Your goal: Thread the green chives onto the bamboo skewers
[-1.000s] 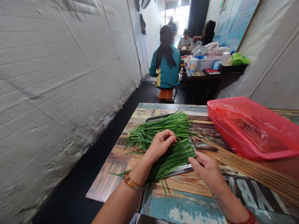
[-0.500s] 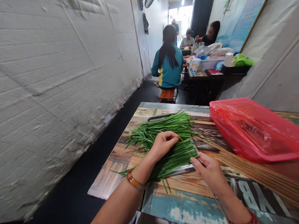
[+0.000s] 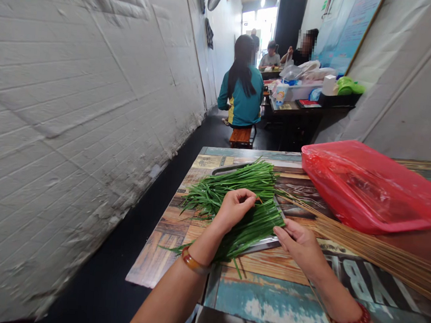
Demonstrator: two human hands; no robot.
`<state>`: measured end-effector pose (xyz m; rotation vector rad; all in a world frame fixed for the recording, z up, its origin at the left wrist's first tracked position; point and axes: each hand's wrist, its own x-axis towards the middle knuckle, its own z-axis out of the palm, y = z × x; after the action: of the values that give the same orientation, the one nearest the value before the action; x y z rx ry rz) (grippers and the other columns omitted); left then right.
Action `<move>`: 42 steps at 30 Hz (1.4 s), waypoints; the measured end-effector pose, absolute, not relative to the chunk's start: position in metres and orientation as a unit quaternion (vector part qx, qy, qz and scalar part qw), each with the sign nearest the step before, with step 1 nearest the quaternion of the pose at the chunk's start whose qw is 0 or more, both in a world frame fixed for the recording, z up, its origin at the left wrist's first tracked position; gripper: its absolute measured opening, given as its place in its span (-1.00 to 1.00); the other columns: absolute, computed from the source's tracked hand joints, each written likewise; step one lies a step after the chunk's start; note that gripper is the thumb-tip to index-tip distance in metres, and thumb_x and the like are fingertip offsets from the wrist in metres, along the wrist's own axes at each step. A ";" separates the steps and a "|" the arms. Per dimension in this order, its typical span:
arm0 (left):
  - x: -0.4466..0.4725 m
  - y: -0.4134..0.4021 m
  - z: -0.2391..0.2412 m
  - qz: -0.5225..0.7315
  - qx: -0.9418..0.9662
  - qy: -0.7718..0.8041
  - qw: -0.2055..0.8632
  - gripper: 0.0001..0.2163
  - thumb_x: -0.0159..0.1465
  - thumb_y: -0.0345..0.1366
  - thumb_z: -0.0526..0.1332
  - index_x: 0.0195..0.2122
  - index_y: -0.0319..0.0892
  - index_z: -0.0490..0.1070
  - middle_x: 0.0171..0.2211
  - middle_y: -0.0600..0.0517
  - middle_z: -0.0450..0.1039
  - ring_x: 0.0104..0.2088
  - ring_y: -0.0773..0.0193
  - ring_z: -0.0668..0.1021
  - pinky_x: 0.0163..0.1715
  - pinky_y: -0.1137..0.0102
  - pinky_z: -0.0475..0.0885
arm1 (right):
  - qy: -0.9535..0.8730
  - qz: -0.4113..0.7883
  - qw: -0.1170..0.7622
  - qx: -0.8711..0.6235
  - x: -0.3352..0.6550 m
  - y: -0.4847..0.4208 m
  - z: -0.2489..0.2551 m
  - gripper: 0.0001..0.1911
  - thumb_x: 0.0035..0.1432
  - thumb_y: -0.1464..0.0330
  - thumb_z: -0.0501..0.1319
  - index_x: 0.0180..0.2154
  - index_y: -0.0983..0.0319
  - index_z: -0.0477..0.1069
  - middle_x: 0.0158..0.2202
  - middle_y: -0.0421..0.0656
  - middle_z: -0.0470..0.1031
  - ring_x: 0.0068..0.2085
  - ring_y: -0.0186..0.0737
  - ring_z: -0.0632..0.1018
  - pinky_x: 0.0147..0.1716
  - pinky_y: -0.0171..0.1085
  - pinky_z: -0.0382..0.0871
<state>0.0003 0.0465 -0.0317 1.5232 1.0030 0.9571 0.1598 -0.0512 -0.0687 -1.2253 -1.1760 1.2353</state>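
Long green garlic chives [image 3: 249,233] lie in two bunches across a metal tray [image 3: 269,243], leaf ends spilling out to the left. Above the nearer bunch, my left hand [image 3: 234,209] is closed in a pinch; a tiny orange-brown bit shows at its fingertips, too small to name. My right hand [image 3: 300,243] is at the cut ends on the right, thumb and fingers closed. A thin bamboo skewer [image 3: 316,294] emerges below that hand and runs along under the wrist, in line with the fingertips. Its other end is hidden.
Many bamboo skewers [image 3: 371,253] lie in a bundle to the right. Behind them sits a red plastic bag [image 3: 368,187] over a tray-like shape. A white wall [image 3: 74,122] runs along the left. A person [image 3: 244,89] sits on a stool beyond the table [image 3: 165,246].
Both my hands and the chives stay practically where they were. In the background, a seated person's hand has lifted slightly.
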 end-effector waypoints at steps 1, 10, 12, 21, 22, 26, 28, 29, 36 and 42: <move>0.000 0.046 -0.032 0.400 0.633 0.417 0.516 -0.86 0.07 -0.29 0.21 -0.50 -0.28 0.45 -0.59 0.10 0.36 -0.55 0.43 0.33 -0.51 0.52 0.19 | -0.486 0.510 0.499 -0.505 0.160 -0.051 -0.069 -0.70 0.10 0.17 0.19 -0.27 0.29 0.44 -0.62 -0.33 0.19 -0.60 -0.44 0.15 -0.63 -0.40 0.04; 0.000 0.048 -0.033 0.410 0.633 0.419 0.506 -0.87 0.06 -0.30 0.22 -0.51 -0.28 0.44 -0.60 0.11 0.36 -0.57 0.44 0.34 -0.52 0.52 0.20 | -0.498 0.497 0.506 -0.498 0.158 -0.051 -0.063 -0.72 0.06 0.18 0.22 -0.33 0.28 0.46 -0.67 -0.35 0.14 -0.62 -0.44 0.13 -0.65 -0.39 0.04; 0.000 0.048 -0.034 0.410 0.638 0.423 0.497 -0.86 0.07 -0.29 0.22 -0.51 -0.27 0.44 -0.61 0.10 0.37 -0.57 0.43 0.35 -0.53 0.52 0.21 | -0.496 0.498 0.508 -0.498 0.158 -0.051 -0.063 -0.71 0.06 0.17 0.22 -0.34 0.28 0.47 -0.68 -0.34 0.14 -0.63 -0.44 0.12 -0.65 -0.38 0.04; -0.001 0.049 -0.038 0.415 0.676 0.426 0.436 -0.86 0.09 -0.29 0.20 -0.48 -0.26 0.47 -0.59 0.08 0.39 -0.56 0.41 0.36 -0.53 0.52 0.24 | -0.496 0.507 0.498 -0.500 0.160 -0.050 -0.067 -0.74 0.08 0.18 0.21 -0.34 0.26 0.44 -0.65 -0.34 0.15 -0.62 -0.43 0.13 -0.63 -0.38 0.04; -0.001 0.049 -0.038 0.416 0.682 0.425 0.424 -0.86 0.10 -0.30 0.19 -0.48 -0.25 0.47 -0.59 0.08 0.40 -0.55 0.41 0.37 -0.53 0.52 0.24 | -0.497 0.505 0.498 -0.500 0.159 -0.050 -0.067 -0.73 0.08 0.17 0.21 -0.35 0.26 0.44 -0.66 -0.35 0.14 -0.62 -0.43 0.12 -0.63 -0.37 0.04; 0.000 0.048 -0.037 0.423 0.705 0.423 0.381 -0.87 0.11 -0.32 0.18 -0.49 -0.24 0.48 -0.56 0.07 0.43 -0.53 0.38 0.39 -0.50 0.51 0.26 | -0.497 0.507 0.496 -0.500 0.159 -0.050 -0.065 -0.73 0.07 0.16 0.21 -0.37 0.26 0.42 -0.64 -0.34 0.14 -0.61 -0.43 0.12 -0.62 -0.37 0.02; 0.000 0.048 -0.037 0.423 0.712 0.422 0.368 -0.87 0.11 -0.33 0.18 -0.49 -0.23 0.48 -0.54 0.06 0.45 -0.51 0.37 0.41 -0.48 0.50 0.28 | -0.498 0.508 0.497 -0.498 0.158 -0.050 -0.063 -0.74 0.07 0.16 0.21 -0.39 0.25 0.40 -0.64 -0.35 0.13 -0.61 -0.43 0.11 -0.62 -0.37 0.01; 0.000 0.048 -0.037 0.423 0.716 0.422 0.361 -0.87 0.12 -0.33 0.17 -0.49 -0.23 0.48 -0.54 0.05 0.45 -0.51 0.36 0.42 -0.47 0.49 0.29 | -0.498 0.508 0.498 -0.496 0.158 -0.050 -0.063 -0.74 0.07 0.16 0.21 -0.40 0.25 0.40 -0.65 -0.35 0.12 -0.61 -0.43 0.11 -0.62 -0.37 0.01; 0.000 0.047 -0.037 0.430 0.745 0.413 0.301 -0.88 0.13 -0.36 0.17 -0.48 -0.20 0.48 -0.50 0.04 0.48 -0.47 0.34 0.46 -0.42 0.47 0.31 | -0.493 0.509 0.504 -0.494 0.158 -0.049 -0.064 -0.74 0.08 0.17 0.21 -0.37 0.25 0.43 -0.65 -0.35 0.16 -0.61 -0.41 0.12 -0.60 -0.35 0.04; -0.001 0.046 -0.037 0.430 0.760 0.404 0.273 -0.88 0.14 -0.37 0.17 -0.48 -0.20 0.47 -0.50 0.04 0.48 -0.46 0.34 0.47 -0.41 0.47 0.31 | -0.489 0.512 0.508 -0.491 0.158 -0.049 -0.063 -0.76 0.06 0.17 0.22 -0.41 0.23 0.42 -0.66 -0.36 0.14 -0.62 -0.42 0.10 -0.60 -0.35 0.04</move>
<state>-0.0014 0.0464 -0.0371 2.0453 1.0874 1.1567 0.1576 -0.0488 -0.0631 -1.1842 -1.1787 1.2338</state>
